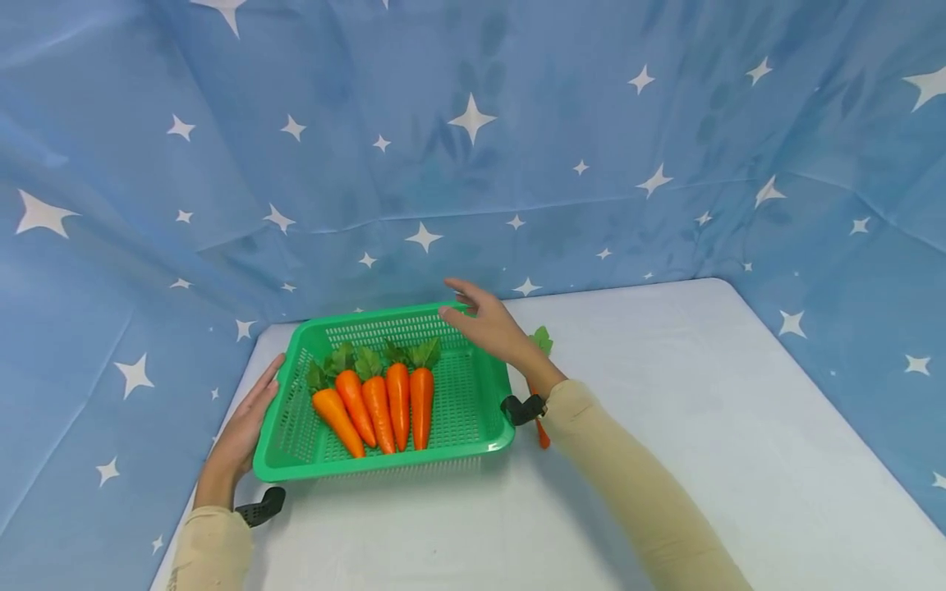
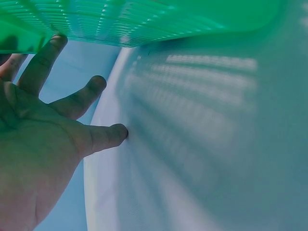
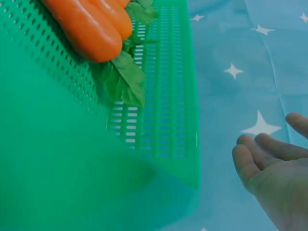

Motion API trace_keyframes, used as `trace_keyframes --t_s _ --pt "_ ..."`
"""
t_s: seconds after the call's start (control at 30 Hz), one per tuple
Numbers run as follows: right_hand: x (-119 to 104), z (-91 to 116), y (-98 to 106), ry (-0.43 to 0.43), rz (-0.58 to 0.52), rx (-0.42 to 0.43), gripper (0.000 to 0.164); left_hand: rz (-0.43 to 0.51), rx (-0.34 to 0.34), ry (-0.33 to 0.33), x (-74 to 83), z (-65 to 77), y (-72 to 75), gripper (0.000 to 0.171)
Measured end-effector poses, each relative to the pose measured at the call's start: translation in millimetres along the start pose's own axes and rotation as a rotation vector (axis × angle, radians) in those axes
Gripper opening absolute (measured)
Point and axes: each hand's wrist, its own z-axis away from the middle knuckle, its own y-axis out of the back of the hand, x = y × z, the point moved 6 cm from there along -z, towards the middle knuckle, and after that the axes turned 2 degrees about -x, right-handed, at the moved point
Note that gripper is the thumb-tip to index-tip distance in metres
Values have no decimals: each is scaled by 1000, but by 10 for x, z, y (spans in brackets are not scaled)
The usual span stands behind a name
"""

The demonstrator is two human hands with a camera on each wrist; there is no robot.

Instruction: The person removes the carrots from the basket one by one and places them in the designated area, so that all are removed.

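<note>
A green plastic basket (image 1: 384,464) with slotted walls holds several orange carrots (image 1: 378,410) with leafy green tops, lying side by side in its left and middle part. My left hand (image 1: 247,427) is at the basket's left side, fingers extended along the rim. In the left wrist view, a fingertip (image 2: 58,41) meets the slotted wall, while other fingers spread below it. Over the back right corner is my right hand (image 1: 484,324), its fingers loosely extended and nothing in them. The right wrist view shows that hand (image 3: 284,168) beyond the basket's edge.
Another carrot (image 1: 544,435) lies on the white table (image 1: 665,394) just right of the basket, partly hidden by the right wrist. A blue curtain with white stars (image 1: 473,164) hangs around the table's back and sides.
</note>
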Motion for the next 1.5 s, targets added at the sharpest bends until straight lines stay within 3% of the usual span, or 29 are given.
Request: trace_keyframes --t_s 0.47,0.97,1.5 --pt "38 -155 -268 -14 7 -43 62 -24 32 16 -3 3 -4 61" --pt "246 -225 -507 -68 82 -96 59 -10 33 18 -18 -3 -2 60" --pt "354 -232 -679 -129 44 -156 58 -14 33 11 -9 -3 -7 60"
